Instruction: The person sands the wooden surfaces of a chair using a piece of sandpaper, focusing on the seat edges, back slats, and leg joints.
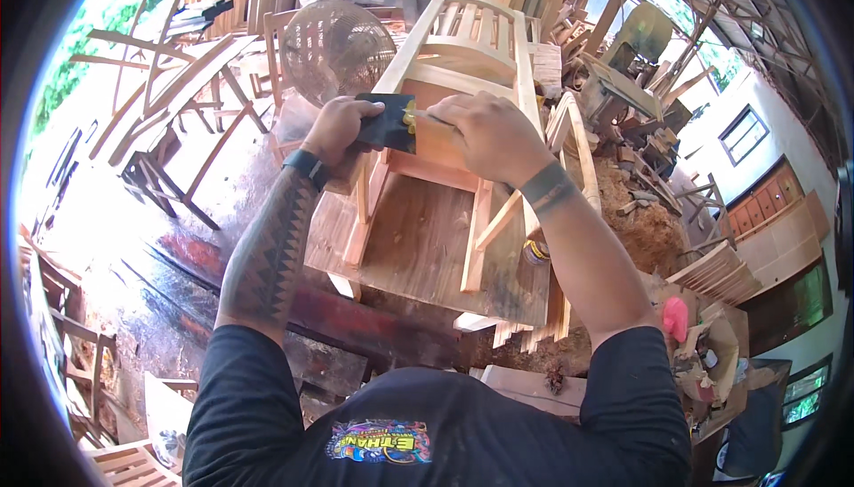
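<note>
My left hand [341,128] grips a dark, flat, squarish plate [386,118] by its left side, thumb on top. Smears of yellow paste [409,120] show along the plate's right edge. Pinched in my right hand [503,136] is a thin flat scraper [438,119], its end close to the paste; whether it touches cannot be told. Both hands are above a bare wooden chair [467,53] with a slatted back, which stands on a plywood tabletop [400,238]. My hands hide part of the chair's seat.
A small can [535,251] sits by the tabletop's right edge. Behind the chair on the left stands a round fan [334,51]. Wooden frames [169,87] crowd the left side; sawdust [632,220] and wood scraps are heaped at right. A pink object [675,318] lies near a cardboard box [722,354].
</note>
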`<state>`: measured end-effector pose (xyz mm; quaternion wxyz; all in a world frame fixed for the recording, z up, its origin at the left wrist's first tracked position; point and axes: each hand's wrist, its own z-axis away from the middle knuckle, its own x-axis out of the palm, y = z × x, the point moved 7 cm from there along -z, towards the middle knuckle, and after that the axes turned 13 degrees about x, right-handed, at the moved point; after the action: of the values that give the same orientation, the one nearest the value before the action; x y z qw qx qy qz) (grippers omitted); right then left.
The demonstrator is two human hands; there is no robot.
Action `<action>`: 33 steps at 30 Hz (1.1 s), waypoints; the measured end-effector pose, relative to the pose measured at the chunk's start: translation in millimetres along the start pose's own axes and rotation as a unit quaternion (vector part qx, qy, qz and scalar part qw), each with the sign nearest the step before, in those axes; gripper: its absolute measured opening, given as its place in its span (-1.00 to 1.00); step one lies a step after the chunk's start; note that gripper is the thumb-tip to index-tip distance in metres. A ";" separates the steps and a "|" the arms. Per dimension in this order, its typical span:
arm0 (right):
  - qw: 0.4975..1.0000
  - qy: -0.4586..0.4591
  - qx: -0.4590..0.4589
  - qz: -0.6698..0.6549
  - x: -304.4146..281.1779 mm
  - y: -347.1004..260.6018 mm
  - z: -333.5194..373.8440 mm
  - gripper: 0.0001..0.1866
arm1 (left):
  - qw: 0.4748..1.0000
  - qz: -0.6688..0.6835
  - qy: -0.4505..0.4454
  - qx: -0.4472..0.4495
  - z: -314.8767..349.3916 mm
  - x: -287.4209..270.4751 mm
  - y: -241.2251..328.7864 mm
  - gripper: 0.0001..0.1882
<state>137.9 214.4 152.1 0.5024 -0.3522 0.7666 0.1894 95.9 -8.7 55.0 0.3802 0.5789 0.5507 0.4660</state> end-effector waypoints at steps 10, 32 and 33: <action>1.000 -0.012 -0.010 -0.004 49.0 -14.0 -14.2 -0.70 | 0.875 -0.321 -0.056 0.357 5.9 -16.8 6.9 -0.69; 0.909 -0.178 0.377 -0.019 315.7 184.7 266.9 -0.62 | 0.990 -0.013 -0.028 0.134 27.1 33.1 -2.6 -0.68; 0.908 -0.182 0.376 -0.025 329.9 189.6 266.1 -0.62 | 0.989 0.047 -0.024 0.139 26.7 31.9 -6.6 -0.68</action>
<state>87.3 399.6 -270.7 0.7327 -0.1156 0.6675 -0.0648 118.4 25.7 45.2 0.2869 0.6625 0.5731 0.3879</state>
